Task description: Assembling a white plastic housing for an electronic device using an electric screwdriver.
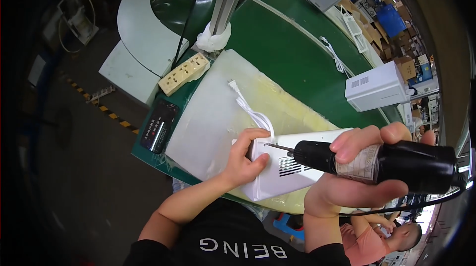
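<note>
A white box-shaped appliance [282, 179] with dark vent slots lies on a pale foam pad [198, 112]. My left hand [245, 159] grips its left end, the thumb on the face that carries the slots. In my right hand [347, 181] is a black electric screwdriver [315, 156], held level with fingers wrapped round its body. Its thin bit points left, and the tip meets the appliance's face close to my left thumb and index finger. A white power cord [253, 112] with a plug runs from the appliance over the pad.
A cream power strip [184, 73] and a black box [159, 126] lie at the left edge. Beyond the pad runs a green conveyor [277, 33] with another white appliance [377, 87] and a coiled cord [334, 55]. A metal post [229, 0] stands behind. A person [377, 236] sits at lower right.
</note>
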The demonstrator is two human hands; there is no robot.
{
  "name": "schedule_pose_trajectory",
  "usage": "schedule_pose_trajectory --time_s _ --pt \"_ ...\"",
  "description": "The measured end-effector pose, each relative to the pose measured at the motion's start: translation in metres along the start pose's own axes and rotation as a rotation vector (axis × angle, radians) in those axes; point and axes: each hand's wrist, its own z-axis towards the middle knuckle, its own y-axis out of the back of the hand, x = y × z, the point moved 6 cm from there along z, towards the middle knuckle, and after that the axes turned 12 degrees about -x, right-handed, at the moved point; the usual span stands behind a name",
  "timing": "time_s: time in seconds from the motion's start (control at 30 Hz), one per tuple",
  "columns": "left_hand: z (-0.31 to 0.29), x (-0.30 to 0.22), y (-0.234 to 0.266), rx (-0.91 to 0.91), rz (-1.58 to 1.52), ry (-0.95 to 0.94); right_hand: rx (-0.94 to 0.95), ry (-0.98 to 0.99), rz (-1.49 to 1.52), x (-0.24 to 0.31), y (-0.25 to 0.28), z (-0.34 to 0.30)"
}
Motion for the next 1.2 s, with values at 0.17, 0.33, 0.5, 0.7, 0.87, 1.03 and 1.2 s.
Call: schedule_pose_trajectory --time_s 0.17,0.33,0.5,0.7,0.87,1.03,1.2 --pt "0.001 0.000 0.002 0.000 0.042 -0.063 0.040 -0.049 0.056 0.000 -0.003 -0.003" --pt "0.001 -0.001 0.002 0.009 0.084 -0.101 0.244 -0.075 0.208 -0.008 0.005 0.004" --pt "0.004 -0.002 0.001 -0.023 0.050 -0.070 0.492 -0.149 0.141 -0.004 0.008 0.015" --pt "0.004 -0.002 0.005 -0.047 0.078 -0.083 0.502 -0.393 0.098 -0.011 0.009 0.014" --pt "0.005 -0.002 0.001 -0.029 0.078 -0.093 0.380 -0.385 0.068 -0.017 -0.001 0.003" --pt "0.007 -0.004 0.002 -0.035 0.092 -0.121 0.268 0.058 0.280 -0.022 -0.016 -0.012" --pt "0.008 -0.005 0.004 -0.032 0.113 -0.128 0.087 0.050 0.046 -0.019 -0.022 -0.018"
